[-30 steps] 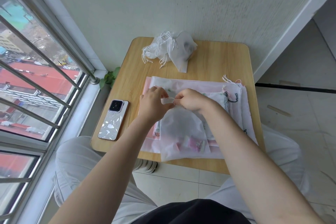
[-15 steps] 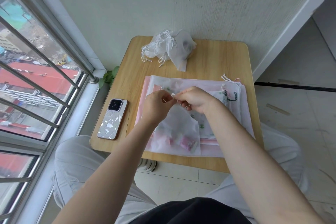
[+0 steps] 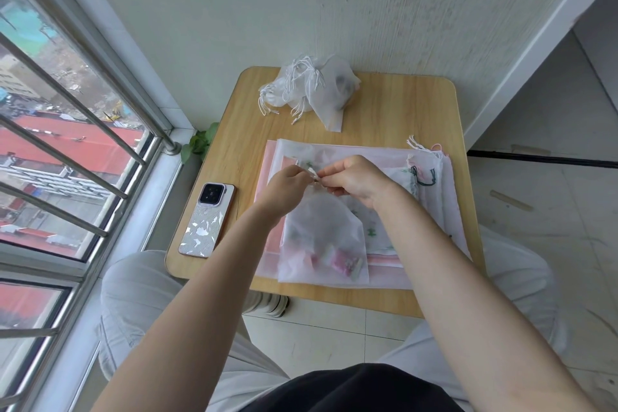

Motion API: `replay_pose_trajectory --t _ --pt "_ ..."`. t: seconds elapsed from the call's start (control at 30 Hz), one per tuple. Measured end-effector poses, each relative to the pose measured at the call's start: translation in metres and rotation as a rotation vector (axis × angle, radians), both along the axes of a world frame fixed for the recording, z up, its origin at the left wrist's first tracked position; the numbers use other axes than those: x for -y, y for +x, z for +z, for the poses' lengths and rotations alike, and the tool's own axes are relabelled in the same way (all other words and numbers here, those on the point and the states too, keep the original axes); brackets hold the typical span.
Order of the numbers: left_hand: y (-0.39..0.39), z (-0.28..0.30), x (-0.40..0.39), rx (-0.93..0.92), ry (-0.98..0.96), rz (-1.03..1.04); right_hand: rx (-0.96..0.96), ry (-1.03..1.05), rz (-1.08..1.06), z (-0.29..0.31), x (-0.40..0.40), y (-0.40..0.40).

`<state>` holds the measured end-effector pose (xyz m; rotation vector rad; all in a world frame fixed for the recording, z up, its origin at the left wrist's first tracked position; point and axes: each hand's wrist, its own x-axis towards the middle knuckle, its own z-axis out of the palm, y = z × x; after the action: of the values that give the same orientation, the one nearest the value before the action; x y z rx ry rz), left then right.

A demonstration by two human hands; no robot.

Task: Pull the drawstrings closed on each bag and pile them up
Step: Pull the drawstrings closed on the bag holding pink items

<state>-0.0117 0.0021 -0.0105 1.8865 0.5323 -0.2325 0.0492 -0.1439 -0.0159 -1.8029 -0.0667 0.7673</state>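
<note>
A small sheer white drawstring bag [image 3: 322, 244] with pink items inside lies on a stack of flat pink and white bags [image 3: 431, 211] on the wooden table [image 3: 394, 114]. My left hand [image 3: 287, 189] and my right hand [image 3: 356, 179] meet at the bag's gathered mouth, each pinching it or its string there. A pile of white bags with pulled strings [image 3: 309, 87] sits at the table's far edge.
A phone [image 3: 206, 219] in a patterned case lies at the table's left edge. A window with metal bars [image 3: 67, 144] runs along the left, a wall stands behind the table. Tiled floor lies to the right. My knees are under the table.
The bag's mouth has been gathered narrower between my hands, and the bag has shifted slightly left on the stack.
</note>
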Motion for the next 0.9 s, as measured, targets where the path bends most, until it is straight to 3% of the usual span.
replay_pose_trajectory --t 0.2,0.37,0.53,0.73,0.8,0.9 --pt "-0.001 0.001 -0.005 -0.019 -0.001 -0.063 0.078 -0.052 -0.033 0.002 0.001 -0.002" --pt "-0.001 -0.009 -0.017 0.026 0.448 -0.215 0.201 -0.179 -0.176 -0.007 0.007 0.002" --pt "-0.002 -0.011 -0.023 0.009 0.63 -0.207 0.285 -0.249 -0.187 -0.014 0.009 0.007" --pt "0.001 0.0 -0.02 0.172 0.533 -0.306 0.315 -0.155 -0.101 0.002 0.004 0.01" --pt "0.009 0.002 -0.016 0.18 0.632 -0.425 0.326 -0.128 -0.073 0.009 0.0 0.011" --pt "0.022 0.0 -0.012 0.153 0.718 -0.436 0.362 -0.141 -0.071 0.019 0.0 0.015"
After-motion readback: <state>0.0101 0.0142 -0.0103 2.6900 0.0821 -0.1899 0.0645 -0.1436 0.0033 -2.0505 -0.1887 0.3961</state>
